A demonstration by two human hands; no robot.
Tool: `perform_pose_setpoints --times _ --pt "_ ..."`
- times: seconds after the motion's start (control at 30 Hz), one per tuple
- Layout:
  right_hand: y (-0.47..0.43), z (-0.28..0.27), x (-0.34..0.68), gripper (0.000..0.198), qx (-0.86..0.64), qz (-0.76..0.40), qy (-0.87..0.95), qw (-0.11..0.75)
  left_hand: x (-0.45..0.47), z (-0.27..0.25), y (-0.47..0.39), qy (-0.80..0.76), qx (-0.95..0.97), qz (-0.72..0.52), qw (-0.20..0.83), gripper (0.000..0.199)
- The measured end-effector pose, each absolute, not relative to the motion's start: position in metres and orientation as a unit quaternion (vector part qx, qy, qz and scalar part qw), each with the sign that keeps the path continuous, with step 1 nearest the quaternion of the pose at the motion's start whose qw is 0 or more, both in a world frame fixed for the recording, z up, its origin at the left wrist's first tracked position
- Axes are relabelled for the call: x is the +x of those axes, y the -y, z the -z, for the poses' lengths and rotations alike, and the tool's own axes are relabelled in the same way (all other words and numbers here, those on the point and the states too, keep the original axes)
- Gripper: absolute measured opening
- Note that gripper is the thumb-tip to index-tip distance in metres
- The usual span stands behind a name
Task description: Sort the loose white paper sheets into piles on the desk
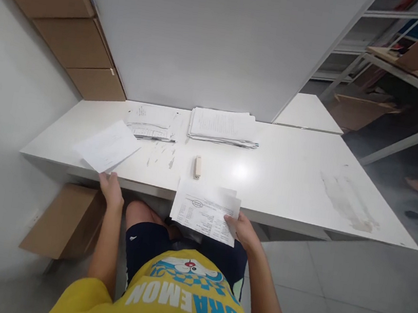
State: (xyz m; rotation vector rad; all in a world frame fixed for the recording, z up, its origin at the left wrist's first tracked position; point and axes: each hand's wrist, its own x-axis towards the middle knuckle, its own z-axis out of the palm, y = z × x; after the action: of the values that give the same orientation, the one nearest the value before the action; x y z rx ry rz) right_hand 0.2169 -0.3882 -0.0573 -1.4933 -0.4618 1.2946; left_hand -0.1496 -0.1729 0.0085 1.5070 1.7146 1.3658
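Note:
My left hand [111, 189] is closed on the near corner of a mostly blank sheet of paper [108, 145], tilted over the left part of the white table. At the table's front edge my right hand [242, 228] pinches printed papers [205, 212] that bear an oval stamp, the thumb on top. Just beyond these papers lies a small beige stapler [197, 167]. Farther back sits a thick stack of printed sheets [221, 125]. A smaller pile of papers [149, 122] lies to its left, partly behind the sheet in my left hand.
The white table [287, 178] has grey smudges at its right end. A tall white panel [218, 38] rises along its back. Cardboard boxes [73, 44] are stacked at the back left, and another box [63, 221] stands below the left end. Shelving [392, 16] is at the right.

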Motion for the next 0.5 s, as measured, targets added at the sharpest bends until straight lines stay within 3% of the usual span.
perform_pose_setpoints --times 0.17,0.37,0.5 --pt "0.363 0.037 0.214 0.038 -0.646 -0.509 0.240 0.516 -0.167 0.009 0.186 -0.643 0.527 -0.506 0.230 0.039" --pt "0.330 0.009 0.228 0.031 -0.721 -0.410 0.376 0.413 -0.169 -0.014 0.209 -0.620 0.695 -0.291 0.219 0.031" --pt "0.310 0.009 0.227 0.029 -0.745 -0.378 0.409 0.368 -0.099 0.004 0.250 -0.566 0.708 -0.226 0.357 0.023"
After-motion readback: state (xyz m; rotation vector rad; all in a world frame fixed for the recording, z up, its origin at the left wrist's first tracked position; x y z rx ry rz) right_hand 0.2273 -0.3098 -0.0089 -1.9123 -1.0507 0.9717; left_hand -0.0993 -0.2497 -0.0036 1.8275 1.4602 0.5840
